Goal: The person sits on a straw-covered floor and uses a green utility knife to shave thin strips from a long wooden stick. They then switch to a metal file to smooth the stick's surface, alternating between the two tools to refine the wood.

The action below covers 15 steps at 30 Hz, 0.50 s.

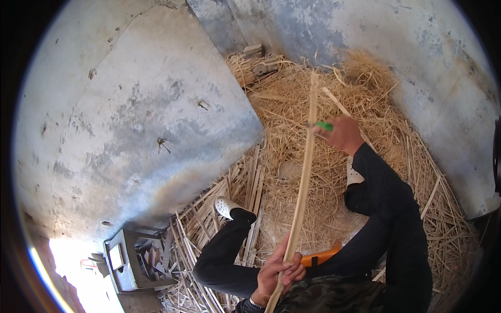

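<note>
A long pale strip, looking like split bamboo or wood [302, 193], slants up and away from my lap. My left hand [279, 271] is closed round its near end. Farther up, my right hand [340, 134] grips a small tool with a green handle [324, 126]. The tool's dark tip meets the strip's right side near its far end; its exact kind cannot be made out. Behind my right hand a second pale strip [335, 100] leans over the shavings.
Curly straw-coloured shavings [287, 141] heap up against grey plaster walls [130, 120]. Loose split strips [203, 235] lie at the left. My white clog [225, 206] rests beside them. An orange object [322, 256] sits by my lap. A wooden box-like frame [136, 261] stands lower left.
</note>
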Available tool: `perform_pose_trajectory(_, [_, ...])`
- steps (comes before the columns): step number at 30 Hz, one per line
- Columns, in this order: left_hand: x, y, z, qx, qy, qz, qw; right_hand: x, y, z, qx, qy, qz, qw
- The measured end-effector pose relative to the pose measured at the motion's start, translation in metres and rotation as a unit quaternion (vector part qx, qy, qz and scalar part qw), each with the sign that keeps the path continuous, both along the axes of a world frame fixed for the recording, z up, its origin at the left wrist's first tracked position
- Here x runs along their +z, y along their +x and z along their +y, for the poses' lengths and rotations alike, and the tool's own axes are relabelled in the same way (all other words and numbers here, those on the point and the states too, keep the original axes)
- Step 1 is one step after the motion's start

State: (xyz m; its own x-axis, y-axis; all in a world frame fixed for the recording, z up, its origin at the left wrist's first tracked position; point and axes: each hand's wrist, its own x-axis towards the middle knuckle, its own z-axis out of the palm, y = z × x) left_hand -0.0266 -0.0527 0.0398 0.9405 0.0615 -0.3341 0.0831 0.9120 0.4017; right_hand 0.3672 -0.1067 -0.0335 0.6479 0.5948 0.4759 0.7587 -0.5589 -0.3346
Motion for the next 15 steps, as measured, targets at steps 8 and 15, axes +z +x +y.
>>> perform_pose_trajectory(8, [-0.016, -0.005, -0.005, -0.027, 0.049, 0.055, 0.997, 0.006, 0.059, -0.026, -0.138, -0.086, 0.162, 0.973])
perform_pose_trajectory(15, [-0.021, -0.002, 0.015, 0.06, -0.03, -0.037, 0.997, 0.02, -0.044, -0.02, 0.101, 0.009, 0.074, 0.992])
